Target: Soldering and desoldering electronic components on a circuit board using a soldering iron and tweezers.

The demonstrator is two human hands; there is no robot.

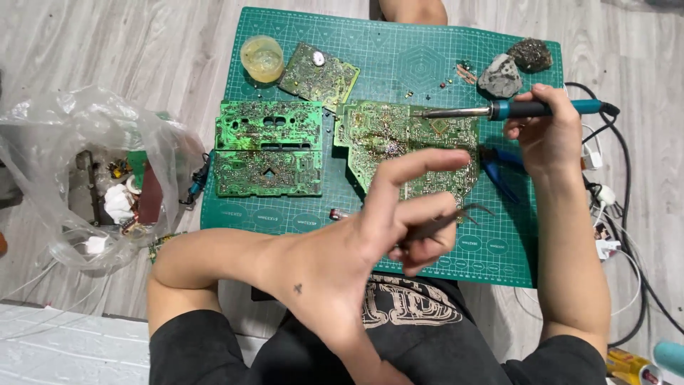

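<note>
Right hand (545, 132): closed around the teal-and-black handle of a soldering iron (527, 109), at 2 o'clock of the view; the shaft points toward 9 o'clock.
Iron tip: rests on or just above the large circuit board (399, 139); contact cannot be told from this height.
Left hand (377, 228): at centre, forearm crossing from 8 o'clock; thumb and lower fingers pinched on curved tweezers (456, 217), index finger stretched out toward 2 o'clock.
Tweezer points: hang off the board's 5 o'clock edge, apart from the iron tip; nothing seen between them.
Board in work: lies solder side up at the middle of the green cutting mat (427, 64), browned around its centre.
Step in hand (judgement): desoldering parts; iron set to a joint, tweezers held ready but not yet at the board.
Next move calls for (judgement): tweezer points carried up toward 12 o'clock beside the iron tip, a light pinch on the part, iron held steady.
Blue-handled pliers (502, 175): on the mat at the board's 3 o'clock edge, below the right hand.
Two stacked boards (269, 148): at 9 o'clock of the worked board, just beside it.
Small board (318, 75): tilted, at 11 o'clock.
Yellow pot (262, 58): touching or just beside the small board's left corner.
Two stones (513, 65): at the mat's 1 o'clock corner.
Loose components (438, 85): scattered near 12 o'clock.
Plastic bag (92, 178): off the mat at 9 o'clock, holding scrap.
Cables (627, 214): trailing along 3 o'clock.
</note>
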